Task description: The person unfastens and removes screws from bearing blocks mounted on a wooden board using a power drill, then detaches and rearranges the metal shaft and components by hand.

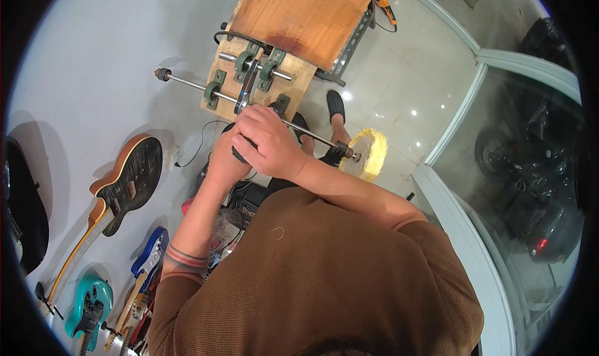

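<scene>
Close together, my left hand and my right hand meet in front of a belt-driven shaft rig. The right hand lies partly over the left, and both are closed around a black object whose kind is mostly hidden by the fingers. Just beyond my knuckles runs the long steel shaft, carried in green bearing blocks. A black belt links it to a shorter shaft behind. On the long shaft's right end sits a round buffing wheel with a yellow fringe.
The bearings are mounted on a wooden board beside a wood-topped bench. A yellow-and-black tool hangs at the bench's right side. Guitar bodies, one black and one teal, line the left wall. A glass door stands right.
</scene>
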`<state>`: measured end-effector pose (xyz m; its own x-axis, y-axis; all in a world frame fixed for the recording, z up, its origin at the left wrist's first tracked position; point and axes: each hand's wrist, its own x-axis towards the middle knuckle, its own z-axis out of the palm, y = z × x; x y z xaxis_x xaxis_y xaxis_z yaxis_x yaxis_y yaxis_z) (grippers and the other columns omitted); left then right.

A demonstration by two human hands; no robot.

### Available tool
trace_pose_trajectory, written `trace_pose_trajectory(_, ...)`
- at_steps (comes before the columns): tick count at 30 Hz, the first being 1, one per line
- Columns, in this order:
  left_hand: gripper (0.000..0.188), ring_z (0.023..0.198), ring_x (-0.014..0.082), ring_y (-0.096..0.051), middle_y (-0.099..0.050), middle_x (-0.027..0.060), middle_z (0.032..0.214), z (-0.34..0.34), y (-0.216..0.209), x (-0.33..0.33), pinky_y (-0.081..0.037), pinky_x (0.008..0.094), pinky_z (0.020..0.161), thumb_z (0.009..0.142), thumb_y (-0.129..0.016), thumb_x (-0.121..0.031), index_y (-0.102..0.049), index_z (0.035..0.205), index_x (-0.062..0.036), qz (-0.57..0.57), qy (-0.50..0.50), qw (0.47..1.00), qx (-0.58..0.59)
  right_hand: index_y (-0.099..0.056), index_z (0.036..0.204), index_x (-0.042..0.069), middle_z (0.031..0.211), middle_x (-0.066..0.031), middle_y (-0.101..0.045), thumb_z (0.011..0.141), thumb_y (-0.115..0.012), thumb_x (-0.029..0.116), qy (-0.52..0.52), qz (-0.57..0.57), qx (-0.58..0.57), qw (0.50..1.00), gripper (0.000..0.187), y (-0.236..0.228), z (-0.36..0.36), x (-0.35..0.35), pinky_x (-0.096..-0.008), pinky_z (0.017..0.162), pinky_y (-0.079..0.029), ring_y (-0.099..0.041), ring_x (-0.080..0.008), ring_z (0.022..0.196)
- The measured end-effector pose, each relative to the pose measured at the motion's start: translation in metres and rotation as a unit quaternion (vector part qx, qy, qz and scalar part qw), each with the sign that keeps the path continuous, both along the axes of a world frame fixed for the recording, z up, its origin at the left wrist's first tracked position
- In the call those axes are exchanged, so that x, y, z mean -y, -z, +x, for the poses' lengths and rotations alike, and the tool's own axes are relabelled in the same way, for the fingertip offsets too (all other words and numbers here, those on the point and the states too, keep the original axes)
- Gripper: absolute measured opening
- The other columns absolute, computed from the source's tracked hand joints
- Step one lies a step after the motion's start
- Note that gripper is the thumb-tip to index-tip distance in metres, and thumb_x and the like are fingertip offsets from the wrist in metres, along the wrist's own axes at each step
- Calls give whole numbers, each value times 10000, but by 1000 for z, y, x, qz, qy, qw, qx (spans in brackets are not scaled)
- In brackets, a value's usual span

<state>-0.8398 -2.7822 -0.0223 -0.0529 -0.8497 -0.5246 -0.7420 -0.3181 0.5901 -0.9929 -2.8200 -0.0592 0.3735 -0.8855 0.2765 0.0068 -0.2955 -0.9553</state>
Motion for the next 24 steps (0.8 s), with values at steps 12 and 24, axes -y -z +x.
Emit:
trace_pose_trajectory(12, 362, 1104, 466, -737, -791, 196, 1171, -3, 2, -6, -598, 494, 891, 921, -764, -186, -693, 1259, -76, -40, -21, 999, -25, -637, 941, 41, 964, -134, -580, 1018, -670, 236, -30, 15, 7, 999, 213, -1, -3, -1, -477, 956, -449, -579, -375, 991)
trace_pose_trajectory(24, 345, 1095, 461, -748, -790, 206, 1154, -14, -2, -15, -594, 476, 905, 911, -764, -146, -701, 1239, -58, -50, -71, 995, -44, -637, 933, 39, 972, -133, -576, 1002, -688, 233, -44, 1, 4, 999, 212, -3, -8, -4, -476, 935, -457, -571, -376, 990)
